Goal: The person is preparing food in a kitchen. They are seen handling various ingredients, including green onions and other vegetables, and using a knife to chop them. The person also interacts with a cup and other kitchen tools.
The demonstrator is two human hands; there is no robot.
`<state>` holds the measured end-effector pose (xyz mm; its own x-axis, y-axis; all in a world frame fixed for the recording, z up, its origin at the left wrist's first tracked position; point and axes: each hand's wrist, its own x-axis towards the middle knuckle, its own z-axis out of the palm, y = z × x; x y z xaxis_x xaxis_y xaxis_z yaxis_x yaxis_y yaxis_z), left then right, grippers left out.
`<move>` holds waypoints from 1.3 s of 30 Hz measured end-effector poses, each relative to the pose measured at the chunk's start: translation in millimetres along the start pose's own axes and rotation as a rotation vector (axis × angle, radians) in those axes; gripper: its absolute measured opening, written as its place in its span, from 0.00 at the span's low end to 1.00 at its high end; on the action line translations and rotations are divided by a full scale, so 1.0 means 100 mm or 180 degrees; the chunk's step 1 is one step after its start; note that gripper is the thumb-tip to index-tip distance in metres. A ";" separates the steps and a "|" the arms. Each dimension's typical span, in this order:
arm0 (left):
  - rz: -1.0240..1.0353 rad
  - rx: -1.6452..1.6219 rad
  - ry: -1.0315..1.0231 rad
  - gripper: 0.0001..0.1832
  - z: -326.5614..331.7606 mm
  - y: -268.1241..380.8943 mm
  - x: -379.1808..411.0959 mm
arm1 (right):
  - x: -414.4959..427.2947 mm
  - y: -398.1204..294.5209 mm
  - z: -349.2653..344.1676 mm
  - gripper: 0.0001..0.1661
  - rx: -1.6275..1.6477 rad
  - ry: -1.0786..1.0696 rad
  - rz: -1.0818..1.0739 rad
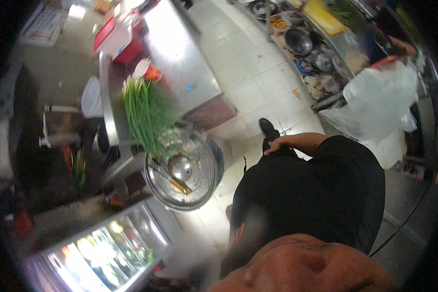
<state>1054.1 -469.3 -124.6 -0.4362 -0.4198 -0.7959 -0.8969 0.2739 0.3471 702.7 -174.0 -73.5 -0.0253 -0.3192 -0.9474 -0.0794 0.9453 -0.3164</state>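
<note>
My right hand (273, 146) hangs in front of my black shirt, above a black shoe (266, 126). Its fingers are small and partly merged with dark cloth, so what they hold, if anything, is unclear. My left hand is out of view. To the left stands a round stainless steel vessel (213, 164) with a shallow, wet-looking top. A tool with a yellowish handle (180, 187) lies across it. A bunch of scallions (142, 109) rests with its white ends on the counter and its green leaves over the vessel's rim. A red and white paper tub (142, 68) sits beside the white ends.
A stainless steel counter (189, 73) bears a red and white container (111, 38). A lit display fridge (102, 252) is at lower left. To the right are shelves with a metal bowl (298, 42) and a large translucent plastic bag (383, 91). Pale floor tiles (255, 76) run between.
</note>
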 end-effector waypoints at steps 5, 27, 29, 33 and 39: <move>0.1877 0.0269 0.0235 0.24 -0.07 1.79 0.58 | 0.15 0.88 -0.20 0.50 0.0500 -0.0373 -0.0368; 0.3601 0.2582 -0.1656 0.23 0.67 5.83 2.82 | -2.85 2.91 -2.86 0.16 0.1491 0.6436 0.0795; 0.4455 0.3491 -0.1600 0.22 0.56 6.12 2.98 | -3.28 3.39 -3.02 0.16 0.0665 0.6812 0.1603; 0.4762 0.3951 -0.1379 0.22 0.56 7.03 2.84 | -4.17 3.80 -3.04 0.15 0.0880 0.5312 0.3285; 0.6710 0.3722 -0.0860 0.22 0.60 7.26 3.43 | -4.34 4.66 -3.43 0.12 -0.0380 0.5259 0.2387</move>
<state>257.9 -362.9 -175.4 -0.2175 0.9752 0.0405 0.9577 0.2052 0.2019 334.6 382.3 206.7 -0.9313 0.3228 0.1689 0.3513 0.9185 0.1816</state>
